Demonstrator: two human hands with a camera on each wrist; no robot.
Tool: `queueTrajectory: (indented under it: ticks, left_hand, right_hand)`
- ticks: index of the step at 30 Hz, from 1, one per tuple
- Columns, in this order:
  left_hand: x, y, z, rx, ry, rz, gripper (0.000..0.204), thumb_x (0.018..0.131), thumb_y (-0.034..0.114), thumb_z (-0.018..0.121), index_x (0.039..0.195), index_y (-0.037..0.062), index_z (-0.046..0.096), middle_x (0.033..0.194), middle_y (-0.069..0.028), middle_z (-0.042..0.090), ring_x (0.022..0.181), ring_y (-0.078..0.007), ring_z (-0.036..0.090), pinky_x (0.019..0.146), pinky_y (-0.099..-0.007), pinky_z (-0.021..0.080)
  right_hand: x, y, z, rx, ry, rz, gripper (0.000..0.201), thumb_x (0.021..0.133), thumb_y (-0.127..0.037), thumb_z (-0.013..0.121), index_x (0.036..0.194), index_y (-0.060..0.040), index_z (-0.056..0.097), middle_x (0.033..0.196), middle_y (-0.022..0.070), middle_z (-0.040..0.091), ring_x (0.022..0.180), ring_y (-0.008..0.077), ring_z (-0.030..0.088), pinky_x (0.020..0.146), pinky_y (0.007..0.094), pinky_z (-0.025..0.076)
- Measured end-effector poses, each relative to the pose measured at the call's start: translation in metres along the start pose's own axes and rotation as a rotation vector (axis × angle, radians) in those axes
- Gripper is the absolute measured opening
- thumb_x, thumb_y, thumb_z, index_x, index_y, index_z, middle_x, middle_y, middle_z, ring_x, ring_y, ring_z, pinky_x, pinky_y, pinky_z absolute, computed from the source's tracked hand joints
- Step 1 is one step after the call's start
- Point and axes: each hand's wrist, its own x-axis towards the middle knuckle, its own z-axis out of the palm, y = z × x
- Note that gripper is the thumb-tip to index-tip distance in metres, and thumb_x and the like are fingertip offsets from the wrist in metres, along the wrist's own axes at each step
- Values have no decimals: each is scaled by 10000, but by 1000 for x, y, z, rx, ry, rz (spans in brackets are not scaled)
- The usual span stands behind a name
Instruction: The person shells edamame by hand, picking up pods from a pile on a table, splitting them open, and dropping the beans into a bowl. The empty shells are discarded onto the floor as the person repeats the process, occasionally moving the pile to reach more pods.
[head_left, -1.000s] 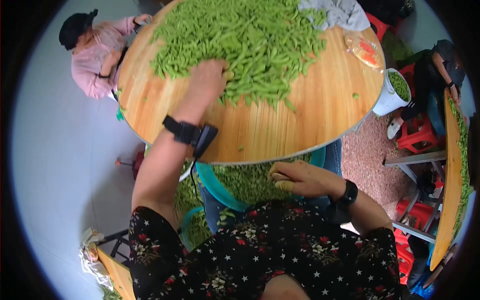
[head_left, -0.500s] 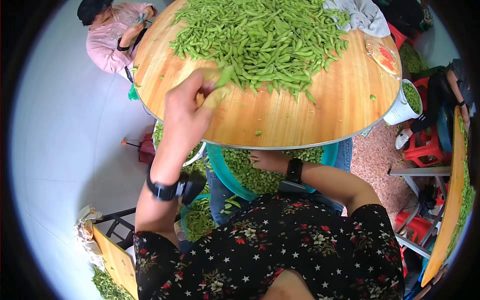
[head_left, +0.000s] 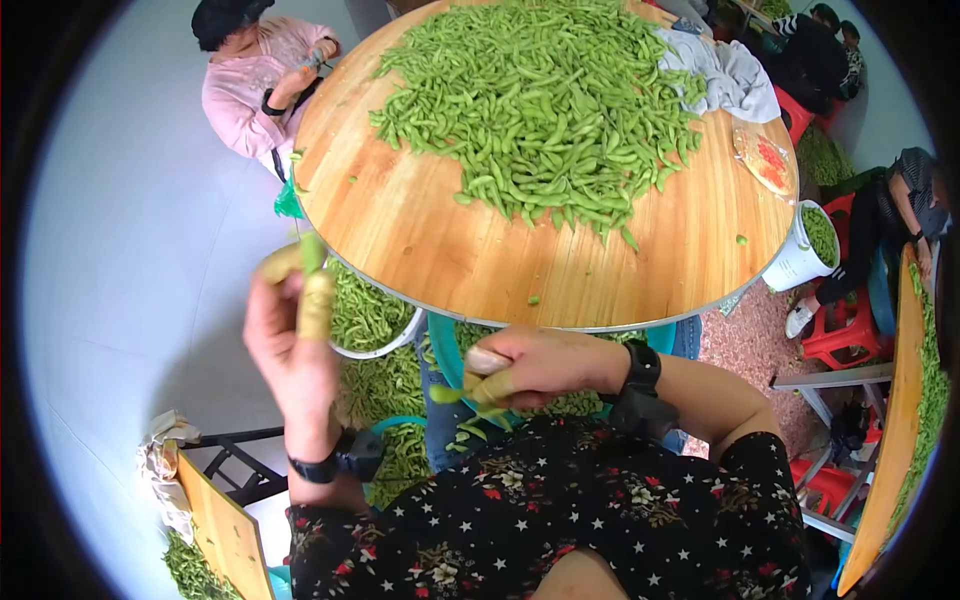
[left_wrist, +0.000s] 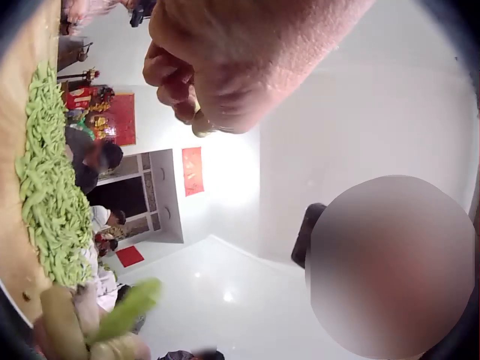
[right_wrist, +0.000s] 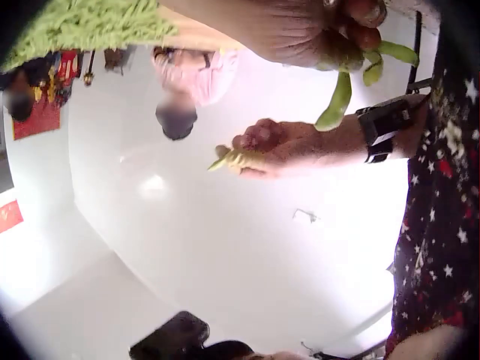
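In the head view my left hand [head_left: 290, 345] is raised left of the round table's edge, pinching one green pod [head_left: 311, 252] between yellow-covered fingertips. The right hand [head_left: 540, 365] grips several pods over the teal basin [head_left: 440, 345]; one pod [head_left: 446, 395] sticks out. The right wrist view shows pods [right_wrist: 335, 101] hanging from the right hand [right_wrist: 300, 34], with the left hand [right_wrist: 281, 146] and its pod apart from it. Curled fingers and a separately pinched pod [left_wrist: 129, 309] appear in the left wrist view; which hand is which there, I cannot tell.
A large pod heap [head_left: 540, 110] covers much of the round table [head_left: 400, 230], beside a grey cloth [head_left: 725, 75] and a plastic packet [head_left: 765, 160]. Below the table's left edge stands a white-rimmed tub [head_left: 385, 350] of pods. Someone in pink [head_left: 240, 105] sits at left.
My left hand has moved from the heap, left and down off the table, carrying a pod. The right hand dipped low over the basin, then rose and now shows a pod in its fingers.
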Motion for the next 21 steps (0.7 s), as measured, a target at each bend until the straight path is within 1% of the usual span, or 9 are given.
queueTrajectory:
  ticks: [1, 6, 8, 9, 10, 12, 16, 19, 21]
  left_hand:
    - [0, 9, -5, -47, 25, 10, 230, 913, 42, 608, 1142, 18, 595, 884, 37, 586, 737, -34, 493, 679, -176, 405]
    - [-4, 6, -6, 9, 0, -24, 234, 934, 38, 561, 1160, 5, 609, 960, 16, 613, 739, -24, 465, 646, -165, 371]
    - [-6, 7, 7, 0, -156, -107, 230, 925, 13, 544, 1138, 13, 632, 1025, -5, 638, 858, -52, 534, 770, -200, 423]
    - [-8, 6, 22, 38, -224, -106, 236, 916, -5, 540, 1134, 5, 630, 1034, -32, 644, 886, -79, 561, 802, -215, 435]
    - [-9, 5, 36, -6, -300, -87, 238, 910, -25, 530, 1125, -4, 628, 1040, -55, 648, 878, -101, 574, 806, -227, 445]
    - [-11, -4, 66, -87, -389, 48, 262, 900, -36, 526, 1143, -9, 621, 1039, -70, 649, 873, -114, 580, 802, -231, 450]
    - [-14, -15, 109, -87, -510, 95, 318, 890, -39, 529, 1198, -7, 602, 999, -94, 653, 838, -114, 583, 775, -231, 458]
    - [-12, -11, 129, -35, -612, 138, 371, 880, -37, 534, 1246, -2, 579, 979, -121, 663, 828, -129, 603, 763, -246, 472]
    - [-13, -10, 137, -14, -636, 141, 368, 882, -20, 534, 1248, -7, 577, 1058, -160, 664, 928, -194, 638, 825, -283, 480]
  right_hand:
    - [7, -4, -1, -46, -32, 5, 176, 936, -230, 573, 931, -55, 576, 616, -11, 506, 479, 50, 441, 416, 219, 317]
    - [16, -18, 24, -168, -68, 70, 243, 988, -276, 490, 1109, -65, 501, 667, -1, 512, 519, 53, 452, 444, 210, 347]
    - [2, -21, 16, -28, 147, -214, 197, 1008, -251, 435, 1045, -71, 504, 651, 14, 510, 472, 66, 445, 429, 214, 349]
    - [-6, -26, 14, 23, 258, -313, 164, 1020, -186, 403, 1066, -52, 485, 740, 21, 514, 502, 62, 453, 431, 213, 358]
    - [-14, -28, 12, 16, 276, -319, 164, 1020, -186, 403, 1066, -52, 485, 740, 21, 514, 502, 62, 453, 431, 213, 358]
    - [-32, -30, 6, 102, 520, -396, 152, 1010, -153, 418, 1098, -38, 465, 806, 18, 513, 526, 59, 457, 433, 215, 365]
    - [-53, -13, -6, 39, 693, -556, 142, 1003, -119, 415, 1121, -52, 456, 796, 12, 505, 522, 62, 436, 440, 213, 358]
    - [-69, -8, -15, 60, 754, -554, 145, 997, -103, 414, 1131, -62, 453, 786, 7, 496, 519, 60, 419, 442, 212, 346]
    - [-75, -5, -20, 86, 766, -544, 145, 994, -99, 414, 1131, -67, 453, 782, 4, 492, 521, 57, 414, 443, 211, 339]
